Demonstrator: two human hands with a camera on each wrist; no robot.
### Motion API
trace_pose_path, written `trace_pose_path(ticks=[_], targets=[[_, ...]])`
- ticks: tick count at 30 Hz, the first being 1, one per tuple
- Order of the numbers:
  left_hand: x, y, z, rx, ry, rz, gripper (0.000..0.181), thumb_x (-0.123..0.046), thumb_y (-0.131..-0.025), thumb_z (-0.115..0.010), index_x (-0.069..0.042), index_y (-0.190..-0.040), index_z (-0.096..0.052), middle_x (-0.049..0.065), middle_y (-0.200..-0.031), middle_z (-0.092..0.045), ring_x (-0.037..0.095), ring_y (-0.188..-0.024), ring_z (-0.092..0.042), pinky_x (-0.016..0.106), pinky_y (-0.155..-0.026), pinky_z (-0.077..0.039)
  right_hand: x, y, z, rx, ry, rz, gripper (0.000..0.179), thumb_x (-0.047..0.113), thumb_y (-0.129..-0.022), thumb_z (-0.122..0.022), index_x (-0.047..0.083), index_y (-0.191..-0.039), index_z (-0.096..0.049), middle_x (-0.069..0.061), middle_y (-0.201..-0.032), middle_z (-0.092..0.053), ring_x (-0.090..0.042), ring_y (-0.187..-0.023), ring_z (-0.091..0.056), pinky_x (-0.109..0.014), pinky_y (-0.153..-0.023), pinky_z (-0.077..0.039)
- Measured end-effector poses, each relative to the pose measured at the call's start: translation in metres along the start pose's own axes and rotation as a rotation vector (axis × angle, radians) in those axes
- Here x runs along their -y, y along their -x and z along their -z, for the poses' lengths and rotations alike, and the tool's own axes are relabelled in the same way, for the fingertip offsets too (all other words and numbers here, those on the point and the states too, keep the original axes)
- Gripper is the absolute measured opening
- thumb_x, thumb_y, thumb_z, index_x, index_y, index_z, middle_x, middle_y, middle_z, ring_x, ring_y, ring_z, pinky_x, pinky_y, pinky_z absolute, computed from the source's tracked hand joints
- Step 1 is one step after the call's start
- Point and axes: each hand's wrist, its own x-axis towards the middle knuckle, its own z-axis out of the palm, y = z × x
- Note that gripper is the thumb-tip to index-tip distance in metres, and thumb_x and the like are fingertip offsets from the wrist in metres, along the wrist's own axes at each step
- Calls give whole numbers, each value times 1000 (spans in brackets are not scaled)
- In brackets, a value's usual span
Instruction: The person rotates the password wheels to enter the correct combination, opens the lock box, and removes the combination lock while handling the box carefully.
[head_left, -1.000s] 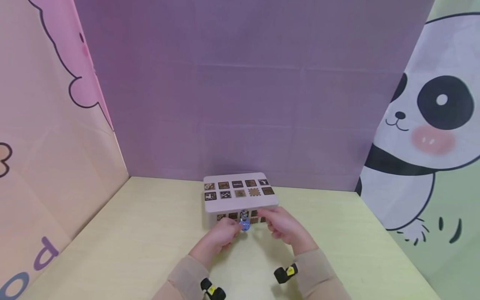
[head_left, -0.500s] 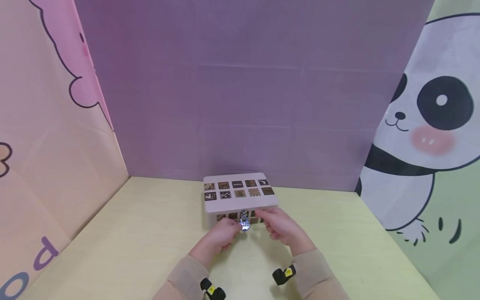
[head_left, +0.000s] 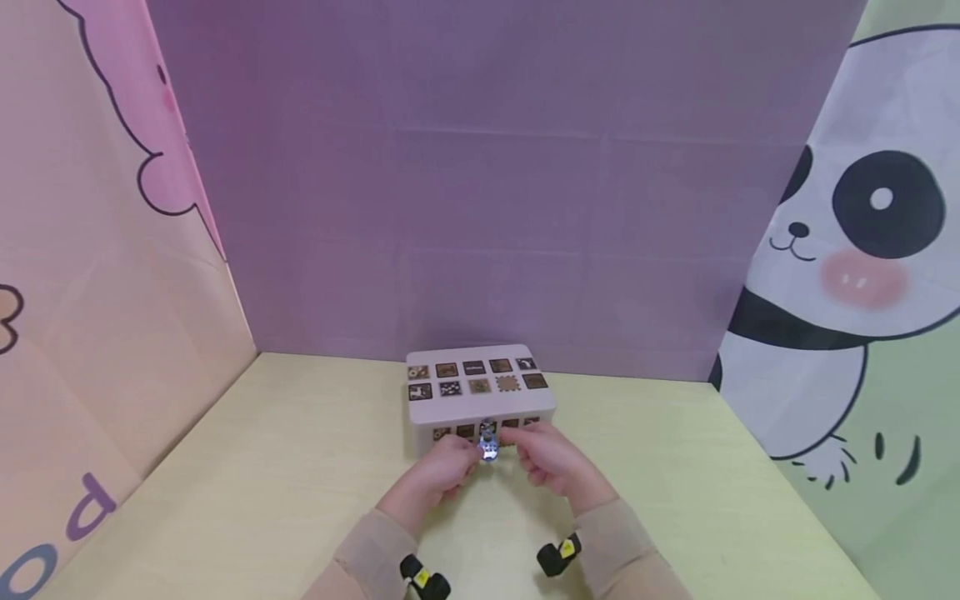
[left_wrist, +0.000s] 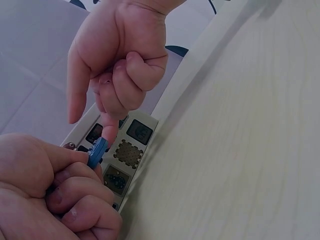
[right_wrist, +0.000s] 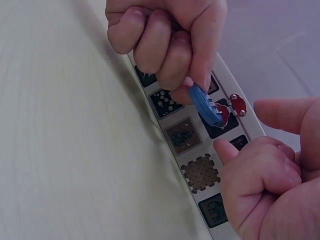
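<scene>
A small blue combination padlock (head_left: 489,449) hangs from the clasp on the front of a white box (head_left: 480,408) with printed square pictures. My left hand (head_left: 448,463) pinches the padlock between thumb and index finger, its other fingers curled, as the right wrist view shows. There, the metal clasp (right_wrist: 238,104) on the box edge has a red face, and number wheels show on the padlock (right_wrist: 204,107). My right hand (head_left: 553,460) is just right of the lock. Its index fingertip (right_wrist: 226,149) is close to the padlock; its thumb is extended and the remaining fingers are curled.
The box stands at the back of a pale wood-grain table (head_left: 315,483), near a purple backdrop (head_left: 480,183). Printed cloth panels flank it, a panda (head_left: 862,267) on the right one. Small black cameras (head_left: 558,554) are strapped to both wrists.
My right hand has moved left and slightly down, bringing its index fingertip nearer the padlock. The left hand keeps its pinch, and the padlock's face has tilted, catching more light.
</scene>
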Motion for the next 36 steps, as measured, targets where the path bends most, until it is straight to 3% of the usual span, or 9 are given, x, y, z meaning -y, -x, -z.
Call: trace_pose_path(ticks=[8, 23, 36], targets=[[3, -1, 0, 2, 2, -13, 40, -16, -104, -53, -14, -64, -46, -7, -52, -37, 7, -43, -28, 23, -42, -24, -5, 0, -2, 33, 19, 14, 31, 26, -101, -61, -5, -102, -64, 7, -60, -36, -7, -50, -30, -19, -45, -27], [2, 0, -1, -12, -10, -22, 41, -17, -103, -54, -15, -63, -46, -7, -52, -36, 7, -42, -27, 23, -40, -23, -3, 3, -7, 58, 21, 8, 27, 20, -102, -59, -4, -109, -69, 6, -61, -39, -7, -49, -30, -20, -45, -27], [2, -1, -1, -7, -9, -21, 42, -16, -103, -54, -15, -62, -44, -7, -52, -35, 8, -42, -27, 23, -40, -22, -7, 0, -10, 55, 31, 2, 23, 19, -101, -60, -3, -103, -68, 5, -62, -41, -7, -49, -32, -20, -45, -28]])
